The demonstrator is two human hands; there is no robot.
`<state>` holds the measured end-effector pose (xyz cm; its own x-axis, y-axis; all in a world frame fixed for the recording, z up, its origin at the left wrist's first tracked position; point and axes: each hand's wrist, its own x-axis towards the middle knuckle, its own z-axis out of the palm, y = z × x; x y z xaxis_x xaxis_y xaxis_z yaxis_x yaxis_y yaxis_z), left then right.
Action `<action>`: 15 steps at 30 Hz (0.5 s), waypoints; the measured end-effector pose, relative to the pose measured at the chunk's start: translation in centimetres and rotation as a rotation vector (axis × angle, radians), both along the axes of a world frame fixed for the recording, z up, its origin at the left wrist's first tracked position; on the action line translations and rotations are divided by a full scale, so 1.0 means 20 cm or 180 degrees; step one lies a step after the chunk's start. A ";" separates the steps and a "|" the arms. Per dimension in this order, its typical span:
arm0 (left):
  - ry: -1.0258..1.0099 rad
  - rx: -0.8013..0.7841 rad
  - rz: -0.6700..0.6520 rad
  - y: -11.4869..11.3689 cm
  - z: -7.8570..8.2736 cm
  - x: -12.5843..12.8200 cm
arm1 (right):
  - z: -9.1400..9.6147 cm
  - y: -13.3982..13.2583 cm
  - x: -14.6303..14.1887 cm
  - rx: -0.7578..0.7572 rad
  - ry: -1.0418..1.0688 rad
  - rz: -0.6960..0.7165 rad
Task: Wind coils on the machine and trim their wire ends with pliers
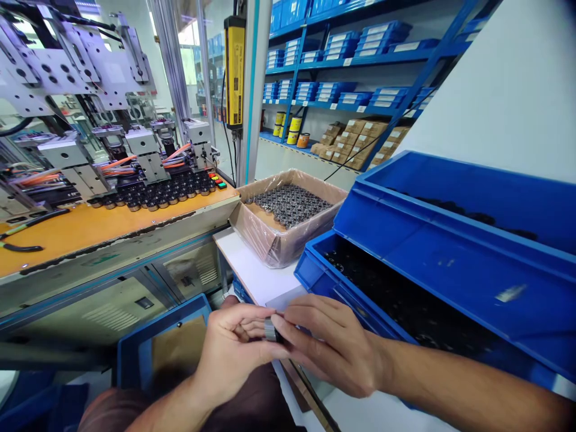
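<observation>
Between both hands, low in the middle of the view, is a small ribbed cylindrical part (271, 330) with a grey metal side and a dark end. My left hand (229, 345) pinches it between thumb and fingers. From the other side, the fingers of my right hand (330, 342) close on the same part and cover much of it. Just beyond my hands a lined cardboard box (270, 246) holds many small dark round parts (292, 204) in rows. Beside my right forearm, a blue bin (324, 264) contains loose black parts (405, 300).
A second blue bin (450, 252) rests above the first. At left, an orange-topped bench (103, 231) carries rows of round parts (157, 192), pliers (22, 246) and a machine (144, 150). Below sits a blue crate (128, 360). Blue shelving (391, 57) stands behind.
</observation>
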<state>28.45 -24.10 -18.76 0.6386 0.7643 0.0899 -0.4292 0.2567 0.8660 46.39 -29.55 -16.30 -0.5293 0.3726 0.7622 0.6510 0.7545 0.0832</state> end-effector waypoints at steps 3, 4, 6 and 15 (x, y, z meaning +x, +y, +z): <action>-0.0046 0.0137 0.0411 -0.04 -0.01 0.02 | 0.00 -0.01 0.00 -0.0057 0.0133 -0.0024; -0.0016 0.0311 0.0513 -0.04 -0.01 0.01 | 0.00 -0.02 -0.01 -0.0125 0.0258 0.0009; 0.0169 0.0937 0.0663 -0.02 0.00 -0.01 | 0.00 -0.03 -0.02 -0.0341 0.0573 0.0049; 0.0541 0.2956 0.1200 0.07 0.00 -0.07 | 0.02 -0.04 -0.02 -0.0804 0.0648 -0.0102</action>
<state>27.07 -22.78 -18.73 0.4301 0.5927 0.6809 -0.1959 -0.6750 0.7113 45.91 -30.39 -15.99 -0.3604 0.5774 0.7326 0.6589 0.7135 -0.2382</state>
